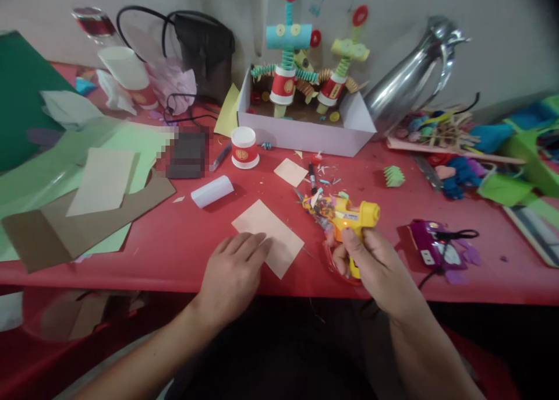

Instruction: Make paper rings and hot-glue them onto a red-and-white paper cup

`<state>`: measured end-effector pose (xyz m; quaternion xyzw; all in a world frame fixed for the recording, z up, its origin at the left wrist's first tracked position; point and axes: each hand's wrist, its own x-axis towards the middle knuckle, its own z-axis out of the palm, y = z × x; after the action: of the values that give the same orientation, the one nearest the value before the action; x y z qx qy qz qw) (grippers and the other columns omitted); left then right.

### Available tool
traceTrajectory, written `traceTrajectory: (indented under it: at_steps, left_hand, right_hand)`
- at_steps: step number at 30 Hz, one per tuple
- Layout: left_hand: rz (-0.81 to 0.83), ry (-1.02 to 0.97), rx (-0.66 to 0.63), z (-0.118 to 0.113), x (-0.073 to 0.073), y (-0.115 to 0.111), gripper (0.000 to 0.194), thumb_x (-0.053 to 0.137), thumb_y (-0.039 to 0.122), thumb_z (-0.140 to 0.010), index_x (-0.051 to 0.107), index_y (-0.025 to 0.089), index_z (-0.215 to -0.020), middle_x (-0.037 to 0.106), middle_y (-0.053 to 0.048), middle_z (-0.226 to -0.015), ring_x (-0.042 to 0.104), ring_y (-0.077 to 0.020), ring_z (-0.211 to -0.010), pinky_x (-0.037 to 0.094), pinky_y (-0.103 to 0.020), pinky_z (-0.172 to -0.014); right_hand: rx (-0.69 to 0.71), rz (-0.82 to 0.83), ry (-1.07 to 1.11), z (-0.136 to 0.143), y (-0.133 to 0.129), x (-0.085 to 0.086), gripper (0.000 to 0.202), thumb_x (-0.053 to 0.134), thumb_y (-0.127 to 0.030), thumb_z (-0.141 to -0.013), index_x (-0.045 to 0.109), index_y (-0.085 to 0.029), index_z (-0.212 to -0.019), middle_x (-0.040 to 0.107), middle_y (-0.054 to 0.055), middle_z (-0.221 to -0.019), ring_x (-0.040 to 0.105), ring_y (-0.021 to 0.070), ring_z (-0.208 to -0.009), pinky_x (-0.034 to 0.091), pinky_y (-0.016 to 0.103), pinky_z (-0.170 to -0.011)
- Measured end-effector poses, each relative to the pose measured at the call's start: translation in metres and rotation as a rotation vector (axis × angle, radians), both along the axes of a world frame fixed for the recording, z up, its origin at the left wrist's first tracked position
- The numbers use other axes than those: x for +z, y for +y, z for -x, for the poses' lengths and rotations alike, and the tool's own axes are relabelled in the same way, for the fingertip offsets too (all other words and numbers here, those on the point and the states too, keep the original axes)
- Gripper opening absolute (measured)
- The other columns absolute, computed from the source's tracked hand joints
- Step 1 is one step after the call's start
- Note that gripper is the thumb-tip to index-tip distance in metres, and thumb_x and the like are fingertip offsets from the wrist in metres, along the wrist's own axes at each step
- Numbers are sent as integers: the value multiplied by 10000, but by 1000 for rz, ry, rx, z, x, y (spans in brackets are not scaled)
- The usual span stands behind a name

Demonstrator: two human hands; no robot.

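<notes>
A yellow glue gun (364, 215) is gripped in my right hand (371, 263), its nozzle pointing left over the red table (174, 272). My left hand (236, 266) rests by the left corner of a pale peach paper rectangle (282, 245), fingertips touching it; whether they grip anything is hidden. Behind that sheet lies a smaller peach paper piece (290, 172). A rolled white paper tube (212, 191) lies further left, and a red and white paper cup (245, 148) stands upside down behind it. Paper scraps and a black marker (312, 177) lie near the nozzle.
At the back, a white box (305, 135) holds paper-cup figures (285, 85), beside a leaning metal jug (410, 74). Cardboard (39, 237) and green paper (144, 141) cover the left side. A purple corded device (432, 245) sits right; craft scraps lie beyond.
</notes>
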<state>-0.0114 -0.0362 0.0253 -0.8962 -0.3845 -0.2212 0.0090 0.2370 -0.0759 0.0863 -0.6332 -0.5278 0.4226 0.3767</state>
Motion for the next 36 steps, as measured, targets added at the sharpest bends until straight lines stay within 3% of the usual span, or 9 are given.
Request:
traceTrajectory:
  at_steps: [4, 7, 16, 24, 36]
  left_hand:
    - [149, -69, -154, 2, -10, 21, 365, 484, 100, -923, 695, 153, -1216, 697, -96, -1288, 650, -251, -1198, 542, -459, -1038]
    - [263, -167, -270, 10, -15, 44, 428, 421, 57, -929, 697, 205, -1219, 695, -38, -1300, 617, -187, -1260, 528, -391, -1074]
    - [274, -219, -214, 18, -16, 50, 319, 502, 178, -964, 719, 239, -1190, 699, -49, -1293, 599, -227, -1282, 510, -478, -1088]
    - [297, -257, -224, 20, -22, 51, 281, 519, 227, -981, 731, 219, -1165, 699, -59, -1293, 586, -233, -1287, 508, -469, -1083]
    - [289, -255, -221, 20, -24, 51, 280, 510, 247, -988, 734, 232, -1155, 693, -46, -1305, 583, -233, -1290, 505, -462, -1082]
  right_hand:
    - [30, 44, 26, -4, -12, -4, 400, 438, -595, -990, 558, -229, -880, 538, -36, -572, 507, 139, -532, 414, 292, -551]
    - [92, 117, 2, -5, -26, -9, 391, 424, -576, -1003, 544, -232, -861, 540, -37, -581, 513, 135, -526, 415, 294, -546]
    - [192, 192, 19, 23, -58, -20, 342, 375, -484, -1047, 523, -232, -869, 541, -34, -635, 517, 132, -574, 415, 301, -598]
    - [239, 201, -85, 46, -58, -21, 291, 384, -455, -1044, 477, -247, -864, 523, -33, -641, 509, 149, -581, 409, 305, -583]
    - [209, 140, -198, 52, -52, -10, 303, 431, -500, -1010, 530, -279, -828, 497, -10, -568, 533, 200, -543, 427, 334, -512]
